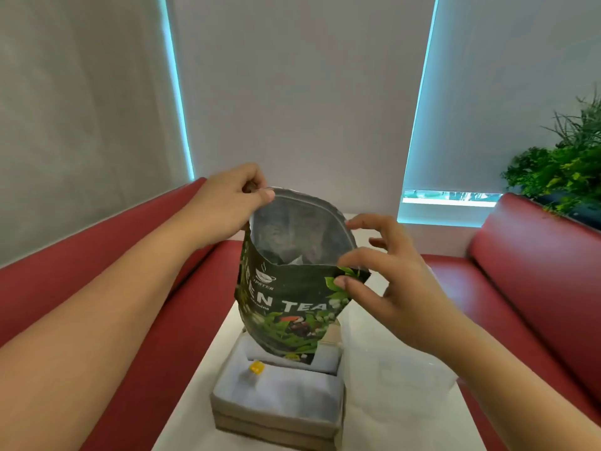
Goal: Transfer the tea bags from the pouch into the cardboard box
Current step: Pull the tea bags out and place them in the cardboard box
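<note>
The dark green tea pouch, mouth open and silver-lined, is held above the cardboard box. Left hand pinches the far rim; right hand pinches the near corner.

Soft even light, cyan glow at blind edges, wide-angle warp, slight blur.

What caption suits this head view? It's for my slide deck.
Both hands, left and right, hold the green tea pouch open above the cardboard box.
</note>
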{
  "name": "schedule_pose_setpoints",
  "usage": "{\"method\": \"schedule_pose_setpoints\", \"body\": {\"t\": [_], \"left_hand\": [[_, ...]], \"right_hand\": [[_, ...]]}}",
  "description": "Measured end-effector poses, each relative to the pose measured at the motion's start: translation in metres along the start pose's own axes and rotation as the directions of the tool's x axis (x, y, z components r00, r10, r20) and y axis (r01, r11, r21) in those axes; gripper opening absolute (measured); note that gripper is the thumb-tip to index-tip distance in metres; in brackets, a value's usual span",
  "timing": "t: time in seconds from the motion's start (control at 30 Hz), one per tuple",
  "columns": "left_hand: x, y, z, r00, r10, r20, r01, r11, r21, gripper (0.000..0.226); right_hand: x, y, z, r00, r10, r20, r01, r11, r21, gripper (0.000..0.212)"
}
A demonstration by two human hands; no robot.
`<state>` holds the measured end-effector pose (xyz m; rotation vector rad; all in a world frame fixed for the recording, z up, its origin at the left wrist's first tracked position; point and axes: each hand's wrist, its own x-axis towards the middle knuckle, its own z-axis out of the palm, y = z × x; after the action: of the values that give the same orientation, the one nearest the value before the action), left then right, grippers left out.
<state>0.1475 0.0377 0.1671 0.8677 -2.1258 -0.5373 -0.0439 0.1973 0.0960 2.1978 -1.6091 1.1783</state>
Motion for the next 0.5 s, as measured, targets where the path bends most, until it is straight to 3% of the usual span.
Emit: {"method": "schedule_pose_setpoints", "body": {"t": [0.07, 0.2, 0.3, 0.37, 0.43, 0.5], "left_hand": [[0.015, -0.019, -0.006, 0.999, -0.003, -0.033, 0.004, 1.0, 0.025, 0.018], [0.035, -0.043, -0.009, 0.986, -0.048, -0.157, 0.044, 0.999, -0.028, 0.019], [0.037, -0.049, 0.001, 0.967, -0.072, -0.246, 0.068, 0.997, -0.022, 0.021], [0.037, -0.054, 0.01, 0.953, -0.059, -0.296, 0.07, 0.997, 0.024, 0.022], [0.043, -0.066, 0.018, 0.951, -0.034, -0.308, 0.049, 0.998, 0.039, 0.021], [0.048, -0.079, 0.027, 0.949, 0.016, -0.315, 0.0, 0.999, 0.051, 0.018]], "right_hand": [[0.015, -0.002, 0.019, 0.997, 0.076, -0.032, -0.077, 0.997, -0.03, 0.029], [0.035, 0.004, 0.05, 0.948, 0.318, 0.005, -0.317, 0.948, -0.028, 0.079], [0.037, 0.012, 0.063, 0.876, 0.47, 0.108, -0.475, 0.88, 0.029, 0.088], [0.037, 0.018, 0.073, 0.796, 0.551, 0.251, -0.603, 0.755, 0.258, 0.082], [0.043, 0.025, 0.092, 0.715, 0.567, 0.409, -0.695, 0.517, 0.5, 0.071], [0.049, 0.035, 0.111, 0.705, 0.55, 0.448, -0.688, 0.377, 0.62, 0.061]]}}
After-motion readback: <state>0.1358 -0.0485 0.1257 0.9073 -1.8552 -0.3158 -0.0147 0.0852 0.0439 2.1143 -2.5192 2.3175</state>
